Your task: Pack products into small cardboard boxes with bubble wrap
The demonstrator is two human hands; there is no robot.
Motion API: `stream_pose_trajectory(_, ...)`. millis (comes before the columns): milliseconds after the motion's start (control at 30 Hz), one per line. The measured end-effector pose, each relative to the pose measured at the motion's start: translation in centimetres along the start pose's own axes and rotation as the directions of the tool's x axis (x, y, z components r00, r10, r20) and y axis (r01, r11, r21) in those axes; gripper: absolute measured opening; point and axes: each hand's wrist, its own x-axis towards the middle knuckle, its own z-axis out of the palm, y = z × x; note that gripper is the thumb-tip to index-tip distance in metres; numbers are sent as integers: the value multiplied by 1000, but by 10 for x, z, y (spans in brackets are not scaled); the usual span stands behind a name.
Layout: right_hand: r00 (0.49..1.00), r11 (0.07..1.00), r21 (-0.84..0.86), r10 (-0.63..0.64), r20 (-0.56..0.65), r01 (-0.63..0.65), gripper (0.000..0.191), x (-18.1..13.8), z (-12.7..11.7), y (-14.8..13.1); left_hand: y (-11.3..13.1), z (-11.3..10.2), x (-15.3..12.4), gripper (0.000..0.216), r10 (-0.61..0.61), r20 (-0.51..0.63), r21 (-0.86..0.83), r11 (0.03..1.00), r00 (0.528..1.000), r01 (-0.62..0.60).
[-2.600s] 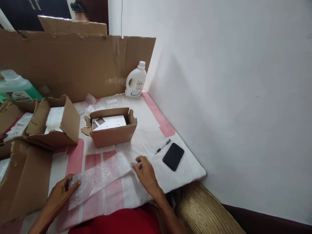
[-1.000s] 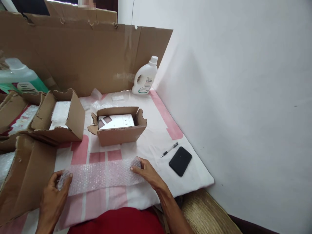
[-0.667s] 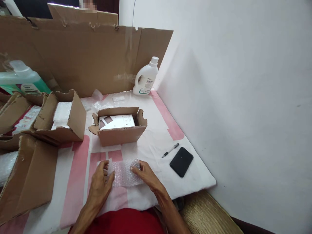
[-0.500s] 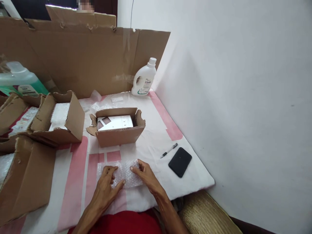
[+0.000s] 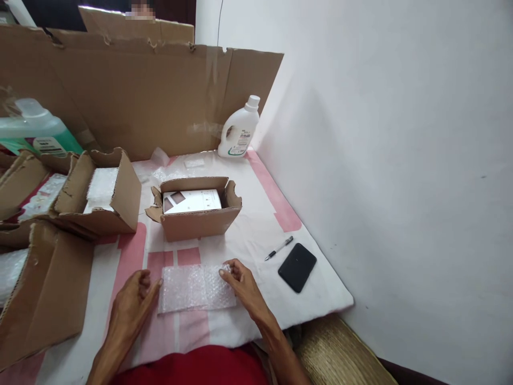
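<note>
A folded piece of bubble wrap (image 5: 195, 287) lies flat on the pink and white cloth near the table's front edge. My left hand (image 5: 133, 297) rests at its left edge, fingers loosely stretched and touching it. My right hand (image 5: 241, 282) pinches the upper right corner of the wrap. Behind the wrap stands a small open cardboard box (image 5: 195, 216) with a white carton (image 5: 192, 200) inside.
A pen (image 5: 279, 248) and a black phone (image 5: 297, 260) lie to the right. Several open cardboard boxes (image 5: 98, 192) crowd the left side. A white bottle (image 5: 239, 129) stands at the back by a cardboard screen (image 5: 132, 93). A white wall (image 5: 393, 160) bounds the right.
The long strip of bubble wrap has been folded in half by my left hand bringing its end over to the right. My left hand has then slid back to the fold's left edge.
</note>
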Motion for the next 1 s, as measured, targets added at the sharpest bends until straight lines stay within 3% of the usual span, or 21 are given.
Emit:
stream_pose_trajectory(67,986,987,-136,-99,-137,81,31,-2,0,1,-5,4,6,49,-58,162,29,998,985,54)
stream_pose_trajectory(133,905,916,-345,-311,-289,205,24,-8,4,0,-4,11,9,47,-64,228,60,997,972,52)
stream_pose_trajectory(167,851,853,-449,-426,-309,264,17,-13,8,-2,-3,15,10,46,-57,229,69,997,972,42)
stream_pose_trajectory(233,788,720,-585,-579,-209,373,11,-23,23,-2,0,21,10,43,-47,234,60,998,971,34)
stream_pose_trajectory(300,793,627,-642,-607,-49,441,15,-33,43,0,1,24,10,42,-49,253,12,999,966,48)
stream_pose_trajectory(367,816,561,-720,-578,12,408,10,-39,62,7,1,26,9,42,-56,267,-49,996,962,72)
stream_pose_trajectory(433,837,510,-798,-547,-15,320,27,-41,74,12,-1,28,5,43,-53,260,-111,990,964,84)
stream_pose_trajectory(500,843,500,-811,-538,-15,304,32,-41,77,14,-4,29,0,44,-46,260,-177,980,964,95)
stream_pose_trajectory(633,790,499,-717,-602,117,487,23,-44,70,6,-5,25,-14,50,-73,247,-305,940,966,150)
stream_pose_trajectory(700,728,460,-639,-643,238,616,27,-47,73,2,-4,22,-19,55,-129,200,-361,912,971,195)
stream_pose_trajectory(833,564,328,-496,-685,461,804,66,-49,94,7,-5,25,-28,60,-272,139,-468,829,952,305)
stream_pose_trajectory(867,547,307,-491,-686,479,815,65,-48,99,10,-6,28,-30,60,-290,140,-485,814,947,321)
stream_pose_trajectory(967,548,299,-502,-689,475,811,25,-47,106,19,-11,36,-39,62,-307,153,-486,804,939,342)
stream_pose_trajectory(1000,558,315,-503,-692,459,805,20,-47,104,22,-12,37,-42,61,-290,185,-478,808,939,344)
